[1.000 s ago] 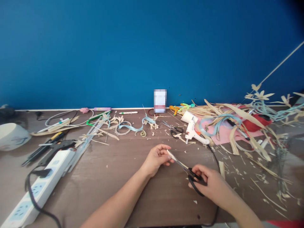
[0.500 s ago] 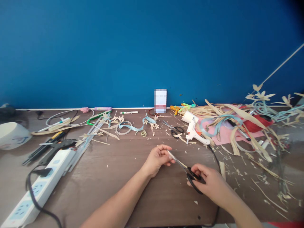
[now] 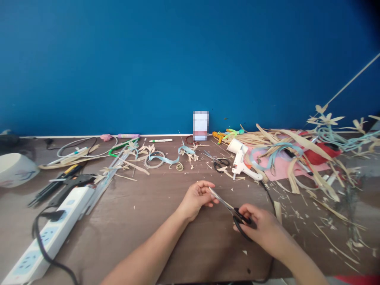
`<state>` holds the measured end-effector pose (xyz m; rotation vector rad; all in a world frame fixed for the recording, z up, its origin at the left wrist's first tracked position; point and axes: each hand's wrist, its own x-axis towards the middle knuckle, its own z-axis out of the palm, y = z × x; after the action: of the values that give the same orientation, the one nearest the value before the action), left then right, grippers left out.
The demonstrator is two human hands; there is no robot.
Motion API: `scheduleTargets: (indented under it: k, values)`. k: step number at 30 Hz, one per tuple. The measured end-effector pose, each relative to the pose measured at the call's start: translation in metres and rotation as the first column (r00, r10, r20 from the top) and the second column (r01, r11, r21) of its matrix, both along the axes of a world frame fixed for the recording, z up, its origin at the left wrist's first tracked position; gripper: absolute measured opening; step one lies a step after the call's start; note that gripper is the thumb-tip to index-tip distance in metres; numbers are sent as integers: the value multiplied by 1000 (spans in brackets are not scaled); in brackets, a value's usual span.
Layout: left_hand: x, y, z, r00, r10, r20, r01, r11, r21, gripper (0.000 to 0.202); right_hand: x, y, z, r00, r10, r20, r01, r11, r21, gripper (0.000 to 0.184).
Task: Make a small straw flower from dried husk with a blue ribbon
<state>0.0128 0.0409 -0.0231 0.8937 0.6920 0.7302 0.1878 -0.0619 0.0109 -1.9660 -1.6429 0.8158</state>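
Observation:
Black-handled scissors [image 3: 241,224] are in my right hand [image 3: 261,223], with thumb and fingers through the loops. Their blades point up and left to the fingertips of my left hand [image 3: 197,199]. A thin pale strip [image 3: 221,201], which looks like dried husk, runs along the blades. My left fingers are pinched around its far end. How much of the strip lies inside those fingers is hidden. Both hands are held above the brown table [image 3: 142,237].
A white glue gun [image 3: 244,166] and a second pair of scissors [image 3: 218,161] lie behind my hands. Husk strips [image 3: 293,186] and scraps cover the right side. At left are a white power strip [image 3: 53,233], a dark glue gun [image 3: 71,186] and a white bowl [image 3: 18,170].
Hardly anything differs. My right hand and the scissors have shifted very slightly; my left hand stays where it was.

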Motion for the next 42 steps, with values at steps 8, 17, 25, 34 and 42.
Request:
scheduleTargets:
  k: [8,17,25,34,42]
  values:
    - [-1,0,-1,1000,-9,8,9,1000,6,36,2,0,-2,997,71,11,-71,997,-34,16]
    - [-1,0,-2,1000,-11,14,10,1000,13,35,3,0,-1,995,94,44,-92,994,-51,18]
    - [-1,0,-3,1000,-11,7,11,1000,13,38,4,-1,-2,995,86,55,-83,995,-56,18]
    - [-1,0,-1,1000,-21,-10,21,1000,15,38,4,-1,-1,994,78,79,-73,995,-65,18]
    - [-1,0,-2,1000,-11,-25,12,999,47,36,5,-2,-3,996,56,71,-53,997,-49,17]
